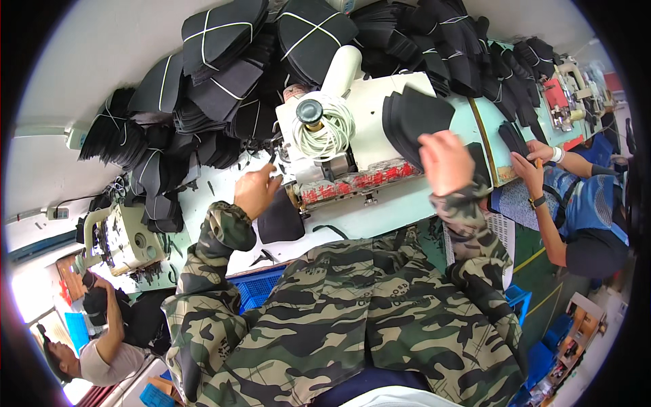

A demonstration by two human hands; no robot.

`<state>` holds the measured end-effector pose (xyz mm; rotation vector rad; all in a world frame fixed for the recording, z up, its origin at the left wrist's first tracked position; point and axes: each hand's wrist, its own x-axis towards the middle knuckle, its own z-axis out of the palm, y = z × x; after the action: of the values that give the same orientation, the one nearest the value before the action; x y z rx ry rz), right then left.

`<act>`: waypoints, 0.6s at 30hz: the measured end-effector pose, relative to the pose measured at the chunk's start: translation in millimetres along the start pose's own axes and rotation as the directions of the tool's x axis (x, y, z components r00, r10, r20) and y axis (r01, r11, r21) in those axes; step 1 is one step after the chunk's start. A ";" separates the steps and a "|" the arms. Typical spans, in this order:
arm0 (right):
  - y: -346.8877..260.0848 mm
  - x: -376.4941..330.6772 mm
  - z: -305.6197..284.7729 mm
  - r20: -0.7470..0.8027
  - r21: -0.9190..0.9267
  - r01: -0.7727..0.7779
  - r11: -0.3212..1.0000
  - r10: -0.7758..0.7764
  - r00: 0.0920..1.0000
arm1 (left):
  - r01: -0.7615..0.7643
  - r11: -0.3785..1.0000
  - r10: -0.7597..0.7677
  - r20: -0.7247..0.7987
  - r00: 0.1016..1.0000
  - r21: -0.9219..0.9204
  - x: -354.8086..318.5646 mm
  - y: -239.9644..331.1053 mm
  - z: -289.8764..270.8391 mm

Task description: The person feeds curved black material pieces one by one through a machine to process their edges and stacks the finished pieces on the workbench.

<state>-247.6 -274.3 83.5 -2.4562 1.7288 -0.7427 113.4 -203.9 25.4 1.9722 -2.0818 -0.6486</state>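
My left hand (255, 192) is at the left end of the white machine (369, 108), its fingers curled and drawn together. What they hold, if anything, is too small to make out. Just beside it, a black rounded sheet piece (281, 218) lies at the machine's front left corner. My right hand (447, 164) is raised at the machine's right end and somewhat blurred. Its fingertips come up to the lower edge of a stack of black curved pieces (415, 119) resting on the machine's top. Whether they grip the stack cannot be seen.
Tied black bundles (224, 34) crowd the table's back. A coiled white cable (324, 129) sits on the machine; black scraps (330, 229) lie in front. A blue crate (261, 288) stands below the edge. Co-workers sit at the left (112, 342) and right (586, 203), near other machines.
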 end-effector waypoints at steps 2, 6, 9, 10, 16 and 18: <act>-25.8 -10.3 20.0 0.148 -0.003 0.157 0.988 -0.155 0.977 | -0.025 0.999 0.021 -0.110 0.994 -0.038 21.8 13.8 -11.2; -124.3 -32.8 54.1 0.192 0.190 0.477 0.858 -0.509 0.839 | -0.291 0.949 0.313 -0.253 0.915 0.120 82.4 20.7 -7.8; -151.3 -41.6 86.7 0.191 -0.016 0.517 0.856 -0.505 0.842 | -0.313 0.905 0.237 -0.272 0.933 -0.287 120.4 -3.6 22.5; -147.5 -41.3 96.3 0.190 -0.125 0.500 0.857 -0.474 0.860 | -0.418 0.872 0.327 -0.330 0.885 -0.256 130.4 -6.7 28.0; -137.9 -40.9 97.3 0.189 -0.175 0.530 0.830 -0.500 0.845 | -0.345 0.938 0.338 -0.315 0.887 0.036 121.8 23.9 7.9; -138.1 -41.7 97.4 0.190 -0.159 0.529 0.833 -0.500 0.845 | -0.272 0.960 0.281 -0.306 0.909 0.074 113.3 41.8 -12.6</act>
<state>-98.0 -207.6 24.9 -3.0830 1.1381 -0.4056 71.3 -317.1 37.9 1.6187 -2.1169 -0.2296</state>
